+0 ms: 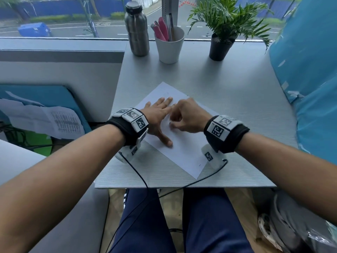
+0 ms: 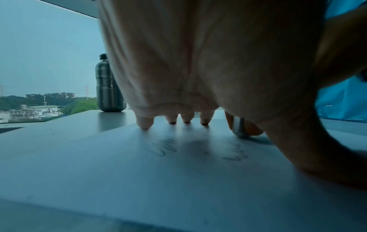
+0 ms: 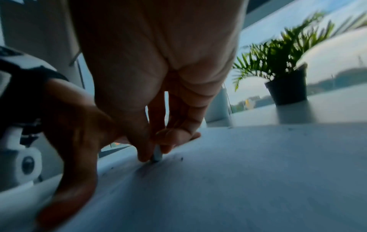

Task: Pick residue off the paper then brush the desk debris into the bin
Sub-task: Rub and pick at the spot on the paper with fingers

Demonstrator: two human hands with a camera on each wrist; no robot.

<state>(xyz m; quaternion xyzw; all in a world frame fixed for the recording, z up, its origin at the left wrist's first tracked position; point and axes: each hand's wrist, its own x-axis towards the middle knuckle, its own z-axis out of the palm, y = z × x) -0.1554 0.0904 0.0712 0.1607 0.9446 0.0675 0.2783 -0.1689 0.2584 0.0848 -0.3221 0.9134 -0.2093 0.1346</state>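
Left hand [image 1: 156, 116] lies flat, fingers spread on the paper [image 1: 184, 148], likely pinning it to the desk [image 1: 237, 99]. Right hand [image 1: 187, 115] pinches a small pale eraser-like piece [image 3: 157, 154] against the sheet beside dark residue specks [image 3: 181, 158], apparently working them loose; no bin visible.

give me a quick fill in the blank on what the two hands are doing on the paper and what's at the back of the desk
1. The left hand lies flat on the ____.
2. The right hand pinches a small grey ____ against the paper.
3. The white cup stands between the potted plant and the steel ____.

Missing words: paper; eraser; bottle
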